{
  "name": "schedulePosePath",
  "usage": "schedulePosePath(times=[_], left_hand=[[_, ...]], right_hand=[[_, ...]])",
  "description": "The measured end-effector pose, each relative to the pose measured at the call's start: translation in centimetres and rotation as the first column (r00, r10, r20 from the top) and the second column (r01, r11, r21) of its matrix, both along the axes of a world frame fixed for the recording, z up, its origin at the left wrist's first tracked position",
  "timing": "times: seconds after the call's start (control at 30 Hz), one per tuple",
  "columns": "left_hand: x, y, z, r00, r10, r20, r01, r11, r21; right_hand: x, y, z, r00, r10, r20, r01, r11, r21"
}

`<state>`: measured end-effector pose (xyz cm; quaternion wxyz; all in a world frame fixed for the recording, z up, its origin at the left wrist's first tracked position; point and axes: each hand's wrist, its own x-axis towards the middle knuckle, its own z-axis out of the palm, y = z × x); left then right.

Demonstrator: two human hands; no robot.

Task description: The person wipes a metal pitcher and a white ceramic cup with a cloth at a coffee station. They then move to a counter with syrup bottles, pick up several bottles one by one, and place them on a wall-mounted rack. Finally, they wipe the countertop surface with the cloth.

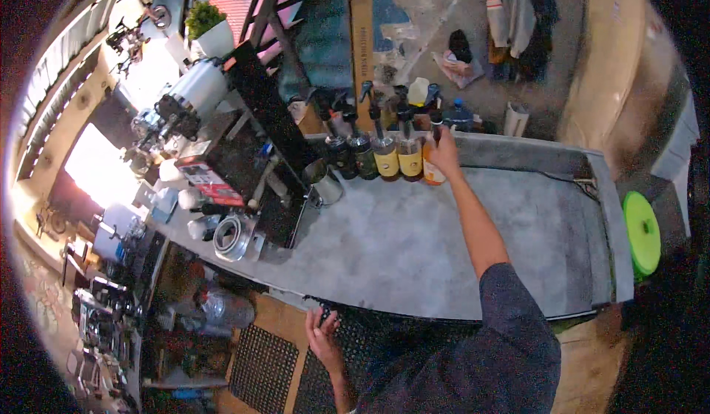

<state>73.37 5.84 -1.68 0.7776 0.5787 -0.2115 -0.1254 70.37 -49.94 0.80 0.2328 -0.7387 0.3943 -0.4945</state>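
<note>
My right hand [444, 152] reaches across the grey counter [399, 244] and is closed around the upper part of an amber pump bottle [433, 171], the rightmost in a row at the counter's back edge. The bottle's dark pump top shows above my fingers. Directly left of it stand two pump bottles with yellow labels, one a yellow-labelled bottle [410, 159], then darker bottles such as a dark pump bottle [362, 155]. My left hand [324, 334] hangs low in front of the counter's near edge, fingers loosely curled and apart, holding nothing.
A metal pitcher [323, 184] stands left of the bottles, beside a coffee machine [229, 166]. A steel ring-shaped part [232, 238] lies at the counter's left. Past the right end is a bright green round lid [641, 234]. Black perforated mats [265, 366] cover the floor.
</note>
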Motion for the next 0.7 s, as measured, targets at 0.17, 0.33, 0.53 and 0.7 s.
schedulePosePath(times=[0.17, 0.33, 0.53, 0.7], left_hand=[[3.7, -4.4, 1.0, 0.985, -0.140, -0.102, 0.145, 0.989, 0.042], [6.6, -10.2, 1.9, 0.889, -0.458, 0.005, 0.456, 0.886, 0.080], [2.4, -15.4, 2.8, 0.715, -0.695, -0.082, 0.689, 0.719, -0.091], [-8.0, -13.0, 5.3, 0.420, -0.905, -0.062, 0.898, 0.425, -0.115]], right_hand=[[-2.6, 8.0, 0.7, 0.984, -0.151, -0.097, 0.145, 0.987, -0.064], [-7.7, 17.8, 0.8, 0.958, -0.262, -0.112, 0.269, 0.962, 0.051], [-12.4, 29.6, 2.0, 0.928, -0.371, -0.013, 0.363, 0.899, 0.246], [-18.1, 37.4, 0.9, 0.888, -0.447, 0.109, 0.411, 0.878, 0.246]])
